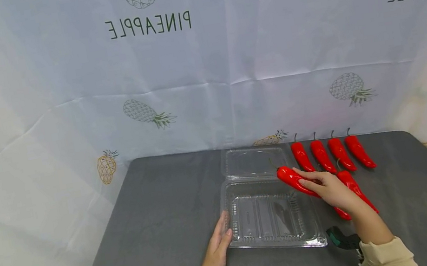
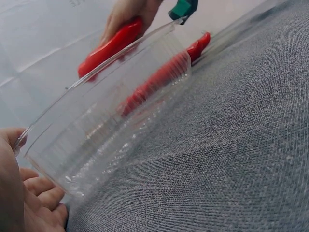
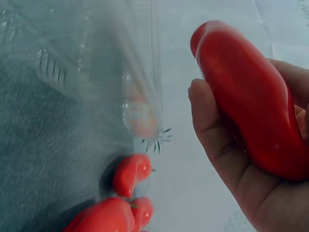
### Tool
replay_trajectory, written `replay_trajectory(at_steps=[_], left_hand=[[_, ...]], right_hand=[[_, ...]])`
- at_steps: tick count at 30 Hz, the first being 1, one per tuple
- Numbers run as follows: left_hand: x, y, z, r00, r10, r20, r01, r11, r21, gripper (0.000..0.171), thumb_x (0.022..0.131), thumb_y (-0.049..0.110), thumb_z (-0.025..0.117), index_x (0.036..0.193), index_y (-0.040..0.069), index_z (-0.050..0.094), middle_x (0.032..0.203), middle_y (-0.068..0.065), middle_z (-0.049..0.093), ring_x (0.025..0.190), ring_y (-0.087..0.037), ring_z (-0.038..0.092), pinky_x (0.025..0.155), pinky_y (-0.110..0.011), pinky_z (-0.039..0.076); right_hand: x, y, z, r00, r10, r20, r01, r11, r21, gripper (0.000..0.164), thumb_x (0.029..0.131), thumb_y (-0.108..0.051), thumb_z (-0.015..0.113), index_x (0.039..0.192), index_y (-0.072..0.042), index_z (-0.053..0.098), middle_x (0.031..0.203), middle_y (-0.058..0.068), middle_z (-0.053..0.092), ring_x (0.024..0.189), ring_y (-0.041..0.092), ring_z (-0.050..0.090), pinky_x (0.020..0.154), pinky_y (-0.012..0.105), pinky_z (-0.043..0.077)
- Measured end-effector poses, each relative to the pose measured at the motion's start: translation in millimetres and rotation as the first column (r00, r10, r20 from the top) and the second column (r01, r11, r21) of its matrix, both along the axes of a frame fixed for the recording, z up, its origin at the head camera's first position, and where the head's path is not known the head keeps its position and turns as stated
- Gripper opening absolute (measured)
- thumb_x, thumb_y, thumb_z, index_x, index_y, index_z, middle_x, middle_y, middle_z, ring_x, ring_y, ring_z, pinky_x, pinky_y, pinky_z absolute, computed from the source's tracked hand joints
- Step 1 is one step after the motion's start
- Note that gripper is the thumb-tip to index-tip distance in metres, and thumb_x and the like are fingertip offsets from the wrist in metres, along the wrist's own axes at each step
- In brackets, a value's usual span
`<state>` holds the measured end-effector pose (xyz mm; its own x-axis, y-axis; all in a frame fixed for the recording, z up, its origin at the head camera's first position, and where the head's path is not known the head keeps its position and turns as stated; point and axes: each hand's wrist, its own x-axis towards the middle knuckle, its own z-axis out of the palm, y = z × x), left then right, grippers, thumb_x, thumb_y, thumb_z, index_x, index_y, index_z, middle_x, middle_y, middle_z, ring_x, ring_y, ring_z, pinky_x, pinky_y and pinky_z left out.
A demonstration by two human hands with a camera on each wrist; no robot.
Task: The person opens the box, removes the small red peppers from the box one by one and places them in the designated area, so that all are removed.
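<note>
My right hand (image 1: pixel 330 187) grips a glossy red chili pepper (image 1: pixel 290 178) above the right side of a clear plastic container (image 1: pixel 276 245). In the right wrist view, thumb and fingers wrap round the lower part of the pepper (image 3: pixel 246 92). The container lies on the grey table with its hinged lid (image 1: pixel 254 161) folded back behind it, and its tray holds nothing. At its left front edge my left hand (image 1: pixel 215 251) pinches the rim; in the left wrist view the thumb is on the rim and the curled fingers are against the outer wall.
Several red peppers (image 1: pixel 359 151) stand in a row at the table's back right. Nearer, another pepper (image 1: pixel 349 181) and a partly hidden one (image 1: pixel 342 213) lie beside the container. A patterned pineapple cloth (image 1: pixel 201 59) hangs behind the grey table (image 1: pixel 155 218).
</note>
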<state>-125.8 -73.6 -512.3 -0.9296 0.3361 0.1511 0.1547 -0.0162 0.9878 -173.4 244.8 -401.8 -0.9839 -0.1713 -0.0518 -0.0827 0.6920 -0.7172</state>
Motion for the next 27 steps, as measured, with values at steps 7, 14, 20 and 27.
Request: replay_trajectory(at_steps=[7, 14, 20, 27], left_hand=[[-0.1, 0.3, -0.1, 1.000, 0.000, 0.000, 0.000, 1.000, -0.001, 0.055, 0.101, 0.015, 0.034, 0.146, -0.008, 0.011, 0.153, -0.026, 0.013, 0.142, -0.037, 0.010, 0.103, -0.002, 0.016], [-0.1, 0.2, -1.0, 1.000, 0.007, 0.000, -0.007, 1.000, -0.003, 0.055, 0.101, 0.014, 0.034, 0.146, -0.007, 0.012, 0.153, -0.026, 0.014, 0.142, -0.037, 0.011, 0.103, -0.001, 0.015], [0.0, 0.2, -1.1, 1.000, 0.009, 0.006, -0.009, 1.000, 0.009, 0.055, 0.101, 0.014, 0.035, 0.146, -0.008, 0.011, 0.153, -0.026, 0.014, 0.141, -0.036, 0.010, 0.103, -0.002, 0.016], [-0.5, 0.0, -1.0, 1.000, 0.007, 0.004, -0.007, 1.000, 0.009, 0.055, 0.101, 0.014, 0.035, 0.146, -0.008, 0.012, 0.152, -0.026, 0.014, 0.141, -0.036, 0.011, 0.103, -0.002, 0.016]], right_hand=[[5.0, 15.4, -3.5, 0.995, -0.097, -0.023, 0.096, 0.995, -0.034, 0.054, 0.095, -0.040, 0.050, 0.141, -0.013, 0.041, 0.128, 0.025, 0.055, 0.099, 0.026, 0.049, 0.064, 0.025, 0.046], [9.6, 29.6, -5.1, 0.978, -0.207, 0.028, 0.208, 0.973, -0.099, 0.057, 0.096, -0.043, 0.044, 0.144, -0.013, 0.033, 0.133, 0.028, 0.049, 0.097, 0.024, 0.050, 0.065, 0.025, 0.052], [14.1, 43.6, -9.3, 0.946, -0.318, 0.066, 0.324, 0.936, -0.136, 0.061, 0.096, -0.048, 0.041, 0.145, -0.015, 0.028, 0.148, 0.026, 0.029, 0.121, 0.032, 0.039, 0.083, 0.031, 0.047], [16.5, 69.7, -23.1, 0.907, -0.416, 0.072, 0.421, 0.882, -0.211, 0.062, 0.095, -0.049, 0.043, 0.145, -0.015, 0.026, 0.152, 0.016, 0.022, 0.116, 0.005, 0.050, 0.071, 0.001, 0.041]])
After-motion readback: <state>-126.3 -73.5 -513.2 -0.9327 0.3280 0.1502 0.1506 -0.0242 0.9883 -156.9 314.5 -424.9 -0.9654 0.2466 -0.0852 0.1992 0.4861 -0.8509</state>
